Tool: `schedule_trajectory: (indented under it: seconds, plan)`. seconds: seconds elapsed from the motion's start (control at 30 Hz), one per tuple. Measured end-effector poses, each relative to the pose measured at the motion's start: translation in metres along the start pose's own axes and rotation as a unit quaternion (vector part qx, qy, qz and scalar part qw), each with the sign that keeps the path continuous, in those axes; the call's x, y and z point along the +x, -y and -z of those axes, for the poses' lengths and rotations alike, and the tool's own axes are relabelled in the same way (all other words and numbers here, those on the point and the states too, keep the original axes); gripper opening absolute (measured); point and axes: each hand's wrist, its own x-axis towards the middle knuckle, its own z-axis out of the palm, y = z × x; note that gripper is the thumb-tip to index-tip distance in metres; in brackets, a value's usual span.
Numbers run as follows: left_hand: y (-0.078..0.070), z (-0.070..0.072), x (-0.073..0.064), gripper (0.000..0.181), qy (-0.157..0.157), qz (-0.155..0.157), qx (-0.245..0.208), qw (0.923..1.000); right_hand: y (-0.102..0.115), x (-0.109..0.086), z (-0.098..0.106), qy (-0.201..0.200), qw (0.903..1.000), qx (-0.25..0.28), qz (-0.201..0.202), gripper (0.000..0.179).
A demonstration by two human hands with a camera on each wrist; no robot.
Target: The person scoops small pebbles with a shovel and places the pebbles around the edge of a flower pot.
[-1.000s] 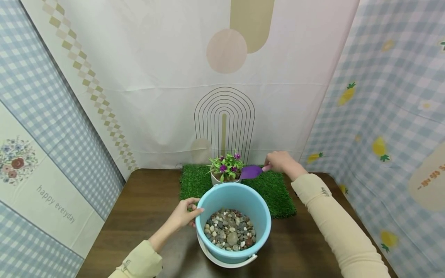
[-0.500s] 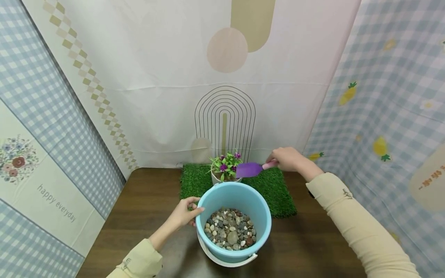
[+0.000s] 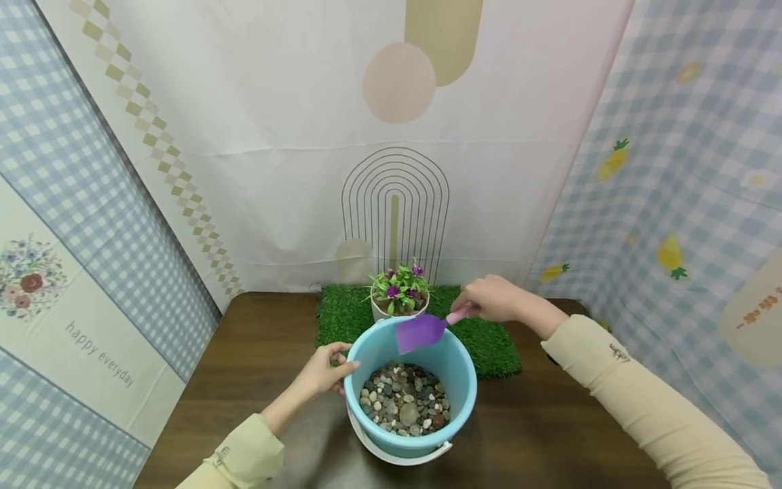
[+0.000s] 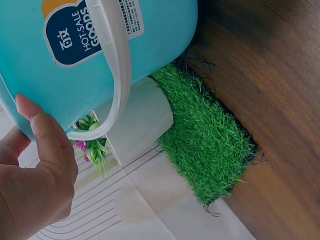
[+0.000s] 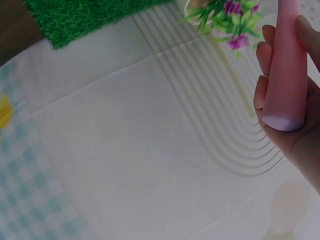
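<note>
A light blue bucket (image 3: 461, 407) with pebbles (image 3: 403, 401) in its bottom stands on the table. My left hand (image 3: 324, 370) grips its rim at the left, thumb inside and fingers outside; the left wrist view shows this hand (image 4: 42, 165) at the rim beside the white bail handle (image 4: 120, 65). In my right hand (image 3: 491, 299) is a small trowel with a purple blade (image 3: 420, 333), held by its pink handle (image 5: 287, 70). The blade tilts down over the far inside of the bucket, above the pebbles. Right behind the bucket is a white pot of purple flowers (image 3: 400, 292).
The flower pot stands on a green artificial grass mat (image 3: 489, 346), partly hidden by the bucket. All of it rests on a dark wooden table (image 3: 269, 360). Printed cloths (image 3: 293, 136) hang behind and at both sides.
The trowel has swung from beside the flower pot toward me and left, and its blade now tips into the bucket. My left hand stays on the rim.
</note>
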Motion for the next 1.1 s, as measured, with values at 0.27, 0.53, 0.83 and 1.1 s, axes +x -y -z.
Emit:
schedule_trajectory:
  seconds: [0.27,0.53,0.83,1.1]
  plan:
    - [-0.004,-0.001,0.002,0.043,0.001,0.001,0.009,1.0,0.021,0.002,-0.022,-0.014,0.9984,-0.045,0.03,0.016]
    - [-0.001,0.0,0.002,0.044,0.003,-0.001,0.01,0.9999,0.039,0.007,-0.053,-0.001,0.9927,-0.12,0.017,0.017]
    - [0.003,0.0,-0.002,0.044,0.007,-0.006,0.001,1.0,0.053,0.016,-0.089,-0.035,0.9544,-0.292,0.054,0.016]
    - [0.001,0.0,-0.002,0.044,-0.002,-0.007,0.003,1.0,0.055,0.028,-0.107,-0.084,0.9533,-0.28,0.077,0.017]
